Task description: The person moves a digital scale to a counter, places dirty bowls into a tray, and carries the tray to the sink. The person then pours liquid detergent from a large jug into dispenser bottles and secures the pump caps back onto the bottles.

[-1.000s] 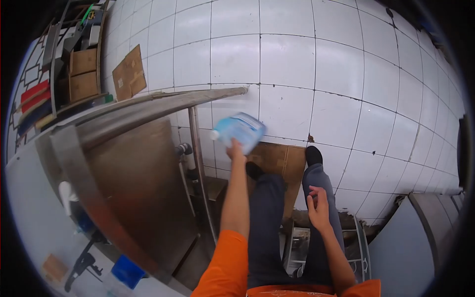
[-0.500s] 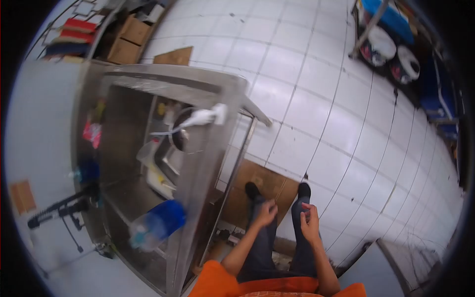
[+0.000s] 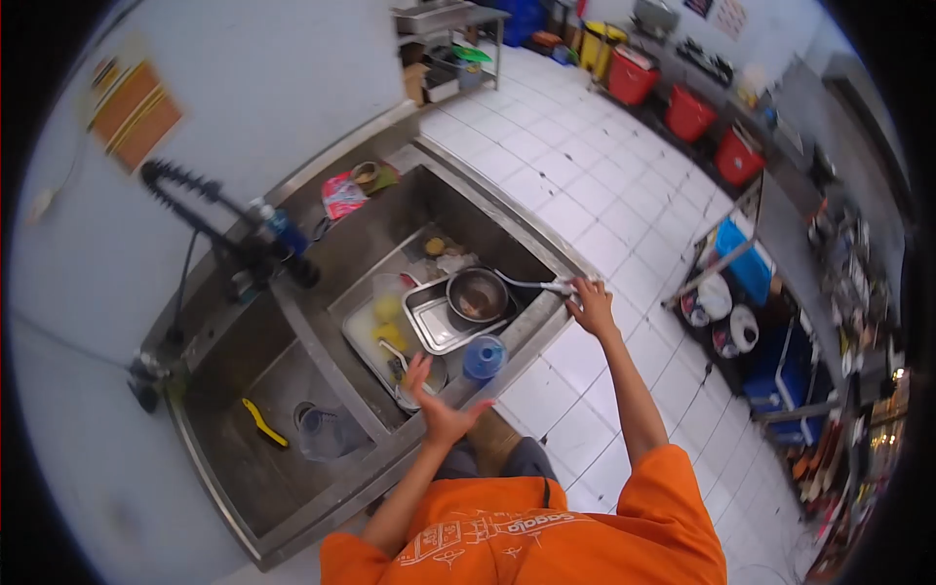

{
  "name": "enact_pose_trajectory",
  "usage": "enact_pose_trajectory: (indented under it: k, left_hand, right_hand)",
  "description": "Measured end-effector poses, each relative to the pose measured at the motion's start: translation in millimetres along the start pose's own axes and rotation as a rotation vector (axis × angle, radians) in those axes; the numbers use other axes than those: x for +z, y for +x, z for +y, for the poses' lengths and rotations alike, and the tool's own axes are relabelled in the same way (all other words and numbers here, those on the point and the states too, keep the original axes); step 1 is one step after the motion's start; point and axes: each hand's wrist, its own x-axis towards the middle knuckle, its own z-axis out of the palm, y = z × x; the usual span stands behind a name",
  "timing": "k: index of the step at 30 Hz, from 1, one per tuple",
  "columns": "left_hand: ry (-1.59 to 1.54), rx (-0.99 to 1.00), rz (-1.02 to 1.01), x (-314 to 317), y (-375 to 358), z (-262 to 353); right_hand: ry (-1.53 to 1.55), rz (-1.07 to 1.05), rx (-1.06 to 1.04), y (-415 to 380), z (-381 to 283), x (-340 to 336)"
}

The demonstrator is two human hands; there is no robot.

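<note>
My left hand is open over the front of the sink, thumb and fingers spread, with nothing in it. Just past its fingertips, a blue see-through plastic bottle stands at the sink's front rim. My right hand reaches to the rim's right side, its loosely stretched fingers at the handle end of a small pan. That pan rests over a rectangular metal tray in the right basin. Beside the tray lies a pale container with yellow items, partly behind my left fingers.
In the left basin are a yellow-handled brush and a clear plastic jug. A black sprung faucet rises at the back rim. A pink packet sits on the far ledge. Red bins and a metal rack stand across the tiled floor.
The view has swung toward the sink, bringing both basins into sight. My hands have gone from low before my legs to the sink's front, the right one out to the pan's handle.
</note>
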Motion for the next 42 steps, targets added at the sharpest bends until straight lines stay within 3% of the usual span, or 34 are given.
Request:
enact_pose_trajectory:
  k: [4,7,8,10,13,14,15,19,28,33,38,42]
  left_hand:
    - [-0.322,-0.2,-0.312,40,4,-46]
    - [-0.236,-0.384,-0.374,47,6,-41]
    - [-0.25,-0.406,-0.304,47,11,-43]
    - [-0.281,-0.462,-0.182,45,14,-40]
    - [-0.159,-0.356,-0.116,36,36,-54]
    - [-0.102,-0.309,-0.074,33,44,-57]
    - [-0.026,-0.39,-0.043,25,54,-48]
    - [0.095,-0.346,0.024,8,78,-47]
    - [0.204,-0.308,0.138,-19,85,-47]
    - [0.21,-0.296,0.141,-29,92,-42]
    - [0.127,-0.377,0.146,-33,95,-40]
    - [0.061,-0.437,0.057,-44,83,-54]
  right_hand:
    - [0.013,0.127,-0.073,8,0,9]
    - [0.398,0.236,-0.277,23,-13,-9]
    - [0.475,0.225,-0.243,31,-19,-27]
    - [0.74,0.033,-0.092,36,-67,-111]
    - [0.824,-0.18,-0.38,41,-147,-239]
    - [0.767,-0.248,-0.453,40,-171,-273]
    - [0.608,-0.248,-0.597,40,-195,-300]
    - [0.262,-0.225,-0.932,39,-260,-337]
    - [0.012,-0.112,-1.278,62,-325,-313]
    - [0.018,-0.095,-1.412,65,-345,-257]
    - [0.22,-0.284,-1.392,59,-348,-177]
    - [0.538,-0.456,-1.125,46,-351,-153]
